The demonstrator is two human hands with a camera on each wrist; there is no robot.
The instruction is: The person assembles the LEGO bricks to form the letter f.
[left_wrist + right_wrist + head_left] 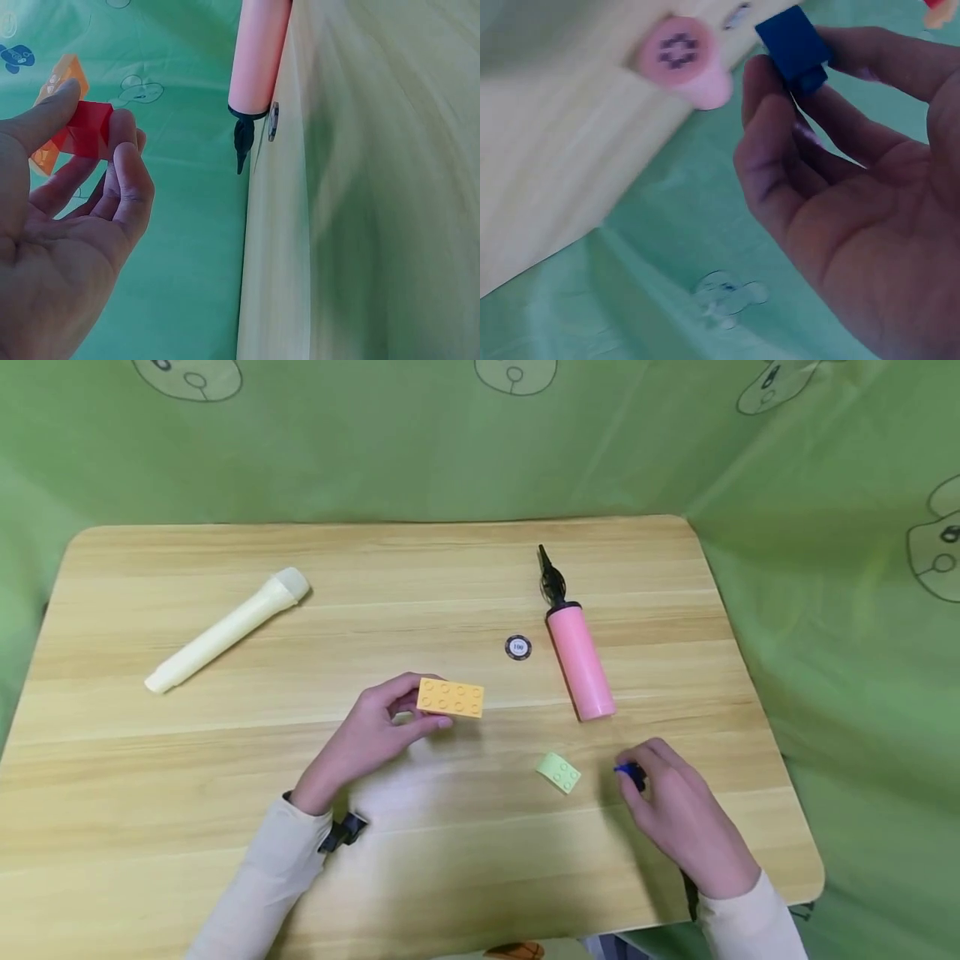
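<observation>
Head view: we had the left hand [375, 727] near centre over the table [450, 843], at the left end of an orange brick [450, 697], studs up. Left wrist view told us more: thumb and fingers pinched a red brick [88, 131] right against the orange one, probably so the big studded face stayed uncovered. We judged the two were stacked; the join was hidden, so we couldn't confirm.

Right hand [678, 810], near right, pinched a small blue brick [793, 49] between thumb and fingertips, palm held back from it. We read that as a light hold, suited to such a little piece. Both hands looked raised, shadows falling on the wood.

Pale green brick [558, 772] lay between the hands, studs up, touching neither; handy for both, we'd guess. Farther off, the pink pump [581, 664] lay on its side, black nozzle pointing far. Poker chip [518, 647] sat flat just left of it, not touching, "100" facing up. White microphone [225, 635] lay aslant at far left, well apart from the bricks; we supposed it was set aside because neither hand was using it. Green cloth [375, 460] hung beyond, likely as backdrop.
</observation>
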